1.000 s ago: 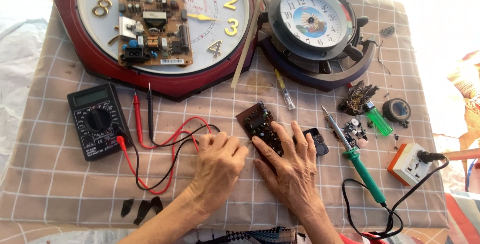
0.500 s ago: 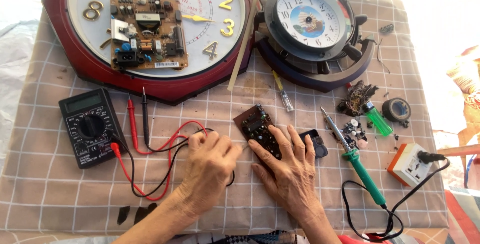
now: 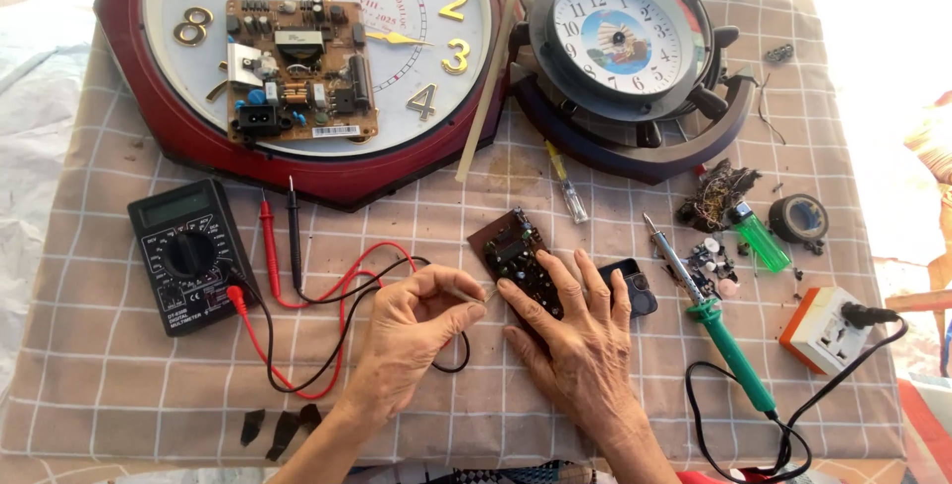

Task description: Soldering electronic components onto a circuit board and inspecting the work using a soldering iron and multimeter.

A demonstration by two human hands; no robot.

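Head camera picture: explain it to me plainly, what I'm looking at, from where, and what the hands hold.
The view comes from a camera worn on a person's head, looking down at their own bare hands over a checked cloth. The right hand presses flat on a small dark circuit board. The left hand pinches a thin pale sliver beside it; what it is cannot be told. Around them lie a black multimeter with red and black probes, a green-handled soldering iron, a large red clock carrying a brown circuit board, and a smaller wheel-shaped clock.
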